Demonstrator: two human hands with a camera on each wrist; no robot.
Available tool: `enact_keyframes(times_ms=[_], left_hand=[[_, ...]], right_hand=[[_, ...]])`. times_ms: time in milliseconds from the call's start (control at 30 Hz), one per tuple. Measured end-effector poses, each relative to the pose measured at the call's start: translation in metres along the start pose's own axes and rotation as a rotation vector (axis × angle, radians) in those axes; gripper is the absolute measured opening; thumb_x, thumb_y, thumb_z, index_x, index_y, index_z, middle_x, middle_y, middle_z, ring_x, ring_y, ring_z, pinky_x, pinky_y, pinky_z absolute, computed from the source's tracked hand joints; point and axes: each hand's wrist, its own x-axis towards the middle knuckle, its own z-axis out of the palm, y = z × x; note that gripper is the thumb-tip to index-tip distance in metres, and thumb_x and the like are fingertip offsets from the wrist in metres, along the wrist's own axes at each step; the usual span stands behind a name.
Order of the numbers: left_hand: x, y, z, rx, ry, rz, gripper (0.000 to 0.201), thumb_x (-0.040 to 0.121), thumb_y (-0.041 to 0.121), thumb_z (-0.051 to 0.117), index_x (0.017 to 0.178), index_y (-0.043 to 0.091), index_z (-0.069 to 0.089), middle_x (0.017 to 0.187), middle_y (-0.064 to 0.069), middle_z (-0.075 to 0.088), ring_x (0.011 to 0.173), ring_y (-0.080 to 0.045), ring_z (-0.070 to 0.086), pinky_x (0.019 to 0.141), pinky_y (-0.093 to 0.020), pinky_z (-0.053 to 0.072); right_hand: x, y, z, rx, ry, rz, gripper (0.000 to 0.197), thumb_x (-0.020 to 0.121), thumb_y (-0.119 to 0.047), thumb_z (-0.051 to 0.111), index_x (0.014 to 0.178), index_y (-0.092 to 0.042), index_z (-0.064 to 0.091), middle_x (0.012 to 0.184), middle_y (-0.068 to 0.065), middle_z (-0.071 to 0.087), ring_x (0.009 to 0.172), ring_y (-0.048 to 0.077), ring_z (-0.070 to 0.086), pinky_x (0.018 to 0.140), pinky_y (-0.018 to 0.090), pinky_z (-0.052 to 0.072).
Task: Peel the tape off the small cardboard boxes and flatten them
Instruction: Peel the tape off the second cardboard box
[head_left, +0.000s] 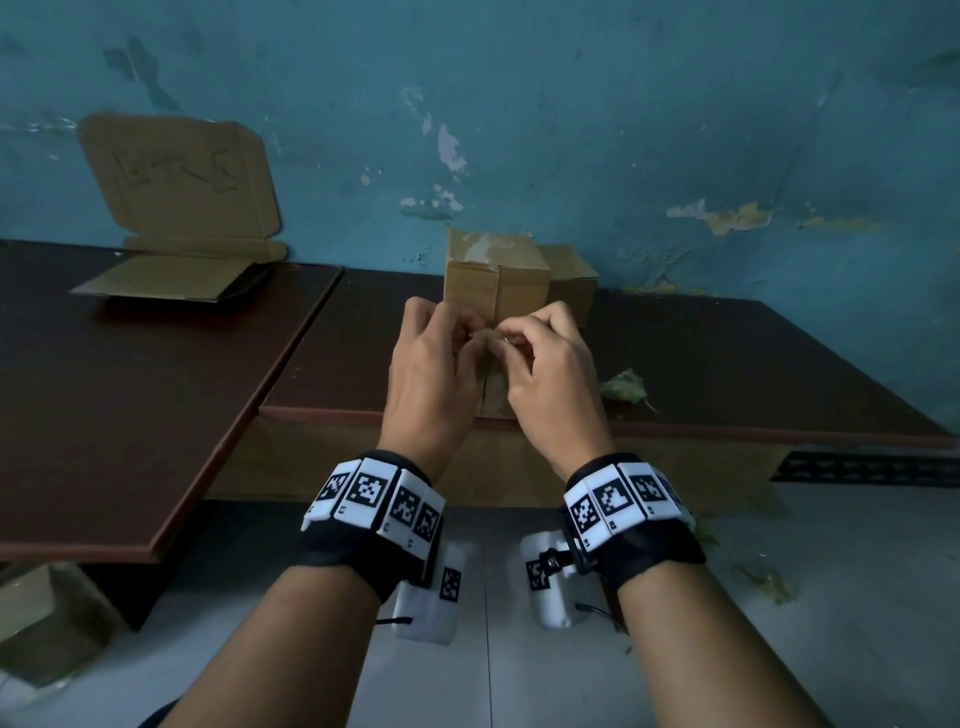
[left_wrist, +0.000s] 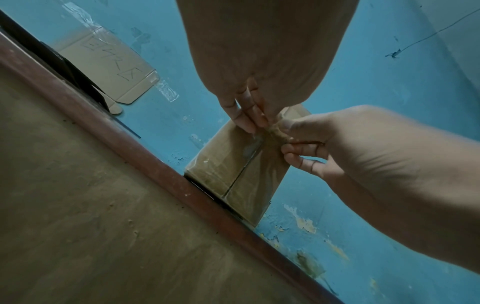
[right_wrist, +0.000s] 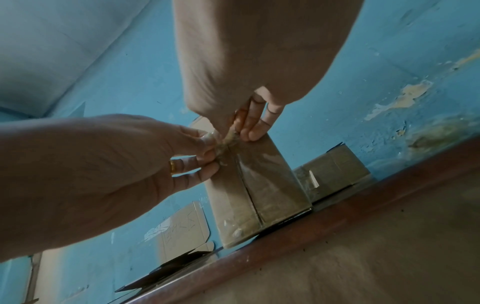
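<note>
Flattened cardboard: at your far left, lying on the left worktop; a cardboard sheet with handwriting stands behind it against the blue wall.
Left hand: your fingers are curled, and the grip pinches a crumpled strip of tape at the top near edge of the box; there is a ring on one finger in the right wrist view.
Box: it stands upright at the front edge of the right worktop, between your two hands, its centre seam facing you.
Right hand: its grip also pinches the same tape, fingertips touching the box top beside your left fingers.
Second box: just behind and to the right of the first, against the wall.
Tape scrap: a crumpled wad lies on the worktop, near your right hand.
</note>
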Motion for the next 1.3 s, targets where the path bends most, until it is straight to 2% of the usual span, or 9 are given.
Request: enact_keyframes(times_ms=[167,300,433,567,700,833,933,1067,1300], left_hand=[[0.001,-0.003,0.0,0.02,-0.006,-0.059,0.014,0.106,0.021,0.066,0.109,0.007,0.069,0.112,-0.002,0.05,0.088,-0.017,0.058,0.081,-0.039,0.052],[0.001,-0.002,0.001,0.026,-0.024,-0.088,0.018,0.107,0.021,0.063,0.111,0.004,0.066,0.113,-0.004,0.049,0.091,-0.024,0.059,0.083,-0.044,0.051],[0.0,0.0,0.002,0.036,-0.027,-0.07,0.015,0.106,0.021,0.064,0.11,0.006,0.062,0.11,-0.002,0.048,0.084,-0.018,0.053,0.076,-0.035,0.046],[0.0,0.004,-0.004,0.01,-0.035,-0.043,0.02,0.1,0.01,0.069,0.113,0.009,0.054,0.108,-0.002,0.051,0.086,-0.016,0.051,0.075,-0.023,0.041],[0.001,0.004,-0.007,0.025,-0.084,-0.044,0.024,0.097,0.007,0.072,0.117,0.011,0.059,0.113,-0.002,0.05,0.088,-0.016,0.057,0.079,-0.028,0.05],[0.001,0.0,-0.006,0.04,-0.04,-0.036,0.017,0.097,0.011,0.076,0.11,0.011,0.066,0.109,-0.001,0.053,0.082,-0.011,0.056,0.074,-0.023,0.047],[0.002,-0.003,-0.005,0.044,-0.021,-0.035,0.007,0.098,0.011,0.074,0.102,0.01,0.068,0.105,-0.001,0.054,0.081,-0.014,0.057,0.074,-0.034,0.052],[0.003,-0.006,-0.004,0.042,-0.009,-0.064,0.009,0.099,0.016,0.074,0.1,0.009,0.068,0.105,-0.003,0.054,0.083,-0.02,0.058,0.077,-0.046,0.055],[0.002,-0.006,-0.001,0.042,-0.061,-0.098,0.008,0.101,0.017,0.071,0.102,0.009,0.068,0.107,-0.004,0.055,0.087,-0.021,0.057,0.081,-0.048,0.053]], right_hand=[[0.0,-0.004,-0.004,0.079,0.015,0.046,0.036,0.085,0.002,0.079,0.117,-0.012,0.07,0.107,0.0,0.059,0.085,0.001,0.06,0.08,0.016,0.055],[0.003,-0.002,-0.004,0.066,0.026,0.023,0.024,0.085,-0.003,0.086,0.105,-0.012,0.076,0.103,-0.001,0.06,0.08,0.003,0.061,0.075,0.016,0.055],[0.002,0.002,-0.001,0.046,0.018,0.005,0.013,0.092,-0.005,0.081,0.104,-0.008,0.076,0.101,-0.003,0.057,0.077,0.001,0.055,0.077,0.019,0.055],[0.001,0.004,0.001,-0.034,-0.029,-0.016,0.01,0.099,-0.008,0.072,0.108,-0.005,0.074,0.103,-0.005,0.054,0.089,0.011,0.06,0.082,0.027,0.054],[0.001,0.005,0.003,-0.061,-0.069,-0.016,0.011,0.103,-0.01,0.067,0.11,-0.003,0.073,0.105,0.002,0.057,0.095,0.02,0.062,0.084,0.029,0.052],[-0.001,0.003,0.002,-0.022,-0.078,0.023,0.011,0.104,-0.011,0.065,0.107,-0.005,0.074,0.103,-0.004,0.055,0.088,0.013,0.06,0.08,0.026,0.051],[-0.001,0.0,-0.001,0.023,-0.066,0.075,0.008,0.098,-0.009,0.07,0.106,-0.011,0.073,0.1,-0.005,0.06,0.082,0.008,0.061,0.078,0.03,0.056],[-0.003,-0.003,-0.006,0.07,-0.09,0.129,0.041,0.086,0.003,0.071,0.118,-0.017,0.057,0.091,-0.006,0.062,0.08,0.007,0.062,0.077,0.032,0.058],[-0.002,-0.003,-0.007,-0.047,-0.038,0.008,0.024,0.086,-0.003,0.085,0.098,-0.014,0.068,0.106,-0.005,0.053,0.073,0.005,0.056,0.07,0.029,0.058]])
